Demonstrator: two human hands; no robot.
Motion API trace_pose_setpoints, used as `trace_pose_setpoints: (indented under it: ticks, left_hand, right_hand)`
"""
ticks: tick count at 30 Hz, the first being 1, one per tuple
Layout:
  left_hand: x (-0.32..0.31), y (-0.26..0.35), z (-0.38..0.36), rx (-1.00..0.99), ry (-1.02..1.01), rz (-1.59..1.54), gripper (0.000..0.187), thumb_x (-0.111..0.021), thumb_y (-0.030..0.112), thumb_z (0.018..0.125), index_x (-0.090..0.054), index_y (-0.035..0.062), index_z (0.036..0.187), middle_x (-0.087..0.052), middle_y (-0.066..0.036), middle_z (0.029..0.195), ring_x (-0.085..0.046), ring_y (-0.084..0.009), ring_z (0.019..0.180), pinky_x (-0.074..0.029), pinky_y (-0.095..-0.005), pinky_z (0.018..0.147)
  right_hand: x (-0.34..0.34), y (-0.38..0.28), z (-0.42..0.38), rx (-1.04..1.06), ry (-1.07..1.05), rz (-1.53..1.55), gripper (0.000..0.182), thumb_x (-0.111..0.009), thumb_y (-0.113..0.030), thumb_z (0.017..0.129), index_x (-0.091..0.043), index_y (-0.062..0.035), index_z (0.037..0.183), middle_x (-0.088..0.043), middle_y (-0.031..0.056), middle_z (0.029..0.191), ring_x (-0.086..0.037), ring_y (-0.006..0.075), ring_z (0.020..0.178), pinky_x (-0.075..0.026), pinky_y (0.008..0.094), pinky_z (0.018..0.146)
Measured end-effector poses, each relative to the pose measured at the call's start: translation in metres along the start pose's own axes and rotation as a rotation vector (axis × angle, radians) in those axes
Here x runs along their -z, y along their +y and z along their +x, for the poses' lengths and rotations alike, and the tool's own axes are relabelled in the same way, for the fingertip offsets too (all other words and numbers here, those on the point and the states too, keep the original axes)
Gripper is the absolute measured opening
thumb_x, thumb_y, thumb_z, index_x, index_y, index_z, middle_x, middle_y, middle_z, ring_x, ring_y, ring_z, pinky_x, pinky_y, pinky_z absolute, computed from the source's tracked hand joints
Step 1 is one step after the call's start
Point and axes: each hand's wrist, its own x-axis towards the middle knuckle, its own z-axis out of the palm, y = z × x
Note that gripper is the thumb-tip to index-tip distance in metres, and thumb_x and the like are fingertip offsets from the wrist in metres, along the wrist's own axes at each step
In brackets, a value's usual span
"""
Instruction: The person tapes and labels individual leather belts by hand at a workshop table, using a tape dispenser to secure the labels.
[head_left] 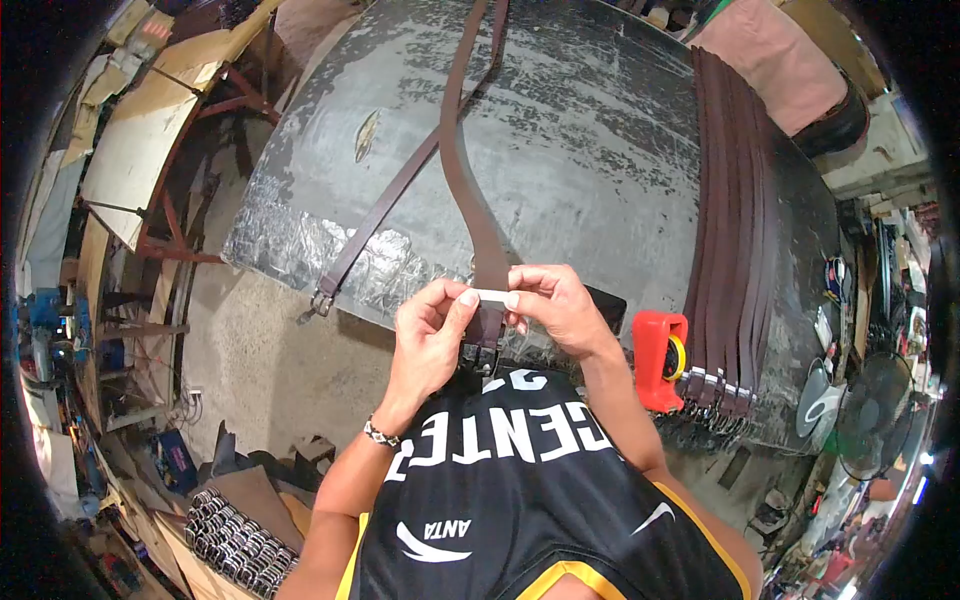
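A dark brown leather belt runs down the table toward me, with its buckle end near my shirt. Across it lies a short white strip, perhaps tape or a paper band. My left hand pinches the strip's left end between thumb and fingers. On the other end my right hand grips it the same way, close to the belt's right edge. Whether the strip passes behind the belt is hidden. A second belt crosses the table diagonally, its buckle at the front edge.
To the right, a red tape dispenser with a yellow-cored roll stands beside a row of several brown belts with white bands near their buckles. The worn table has a scuffed surface. Stacked buckles sit lower left; a fan stands right.
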Motion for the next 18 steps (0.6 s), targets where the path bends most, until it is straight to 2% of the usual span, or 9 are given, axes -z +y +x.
trace_pose_setpoints:
  ticks: [6,9,12,15,18]
  left_hand:
    - [-0.002,-0.005,0.000,-0.043,0.009,-0.020,0.016,-0.058,0.014,0.100,-0.062,-0.0012,0.095,-0.065,0.000,0.082,-0.057,-0.0037,0.075,-0.046,-0.0208,0.065]
    - [0.000,-0.002,0.000,-0.010,-0.006,-0.031,0.017,-0.057,0.014,0.100,-0.061,-0.0014,0.095,-0.066,-0.001,0.084,-0.057,-0.0043,0.076,-0.046,-0.0212,0.067]
    - [-0.001,-0.002,0.001,-0.039,-0.019,-0.060,0.017,-0.057,0.014,0.100,-0.061,-0.0015,0.096,-0.066,-0.001,0.085,-0.057,-0.0046,0.076,-0.047,-0.0216,0.067]
    - [0.002,-0.005,0.003,-0.064,-0.001,-0.062,0.016,-0.057,0.014,0.100,-0.061,-0.0016,0.097,-0.066,-0.002,0.085,-0.058,-0.0048,0.077,-0.047,-0.0218,0.068]
    - [-0.001,-0.003,0.004,-0.046,-0.004,-0.100,0.015,-0.058,0.013,0.100,-0.062,-0.0015,0.097,-0.067,-0.002,0.086,-0.059,-0.0051,0.077,-0.048,-0.0221,0.068]
  right_hand:
    - [-0.016,0.001,0.003,0.018,0.099,-0.084,0.016,-0.069,-0.017,0.091,-0.065,-0.0030,0.086,-0.061,-0.0037,0.076,-0.054,0.0034,0.065,-0.044,0.0197,0.058]
    - [-0.005,0.002,0.001,-0.020,0.036,-0.048,0.016,-0.068,-0.017,0.092,-0.065,-0.0022,0.088,-0.062,-0.0025,0.078,-0.056,0.0046,0.066,-0.046,0.0201,0.060]
    - [0.000,0.002,-0.002,-0.042,0.015,0.094,0.015,-0.067,-0.016,0.093,-0.066,-0.0016,0.091,-0.062,-0.0018,0.078,-0.056,0.0047,0.066,-0.046,0.0195,0.059]
    - [-0.005,-0.001,-0.006,-0.041,0.089,0.199,0.013,-0.068,-0.015,0.091,-0.066,-0.0020,0.091,-0.063,-0.0014,0.077,-0.058,0.0051,0.066,-0.046,0.0188,0.058]
    - [-0.005,0.002,-0.004,0.004,0.097,0.089,0.014,-0.068,-0.016,0.092,-0.067,-0.0017,0.092,-0.062,-0.0017,0.077,-0.057,0.0042,0.065,-0.045,0.0184,0.057]
